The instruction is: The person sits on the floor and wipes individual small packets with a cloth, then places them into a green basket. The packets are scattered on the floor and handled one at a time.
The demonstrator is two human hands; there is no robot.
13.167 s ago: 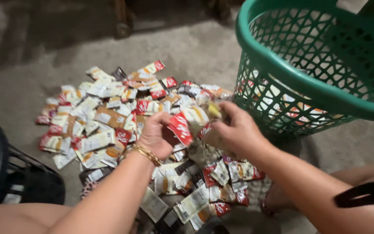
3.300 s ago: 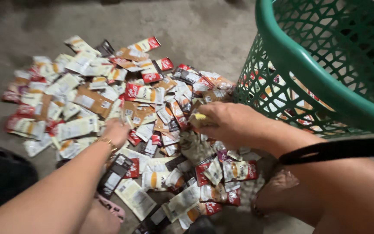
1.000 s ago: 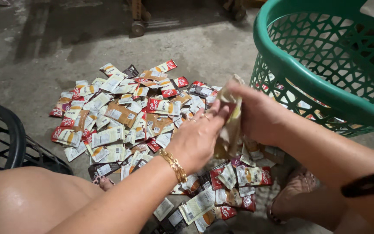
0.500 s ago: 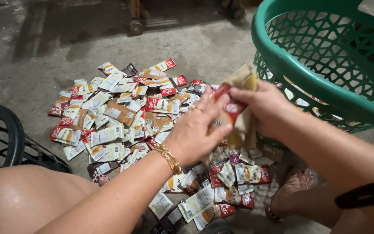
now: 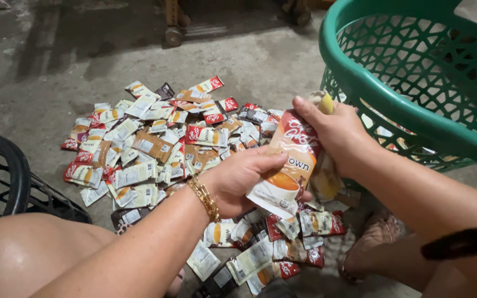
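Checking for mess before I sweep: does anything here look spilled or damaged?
Yes: a heap of flattened sachets lies strewn over the bare concrete floor beside the green basket, overlapping every way. The sachet between both hands looks creased.

A: Sachet (image 5: 288,165) finish?
B: Glossy printed film, creased. The loose sachets (image 5: 150,149) match.
A: Basket (image 5: 415,83)?
B: Smooth green plastic lattice. Floor (image 5: 56,72): rough, matt concrete. Bracelet (image 5: 205,198): shiny gold-coloured metal.
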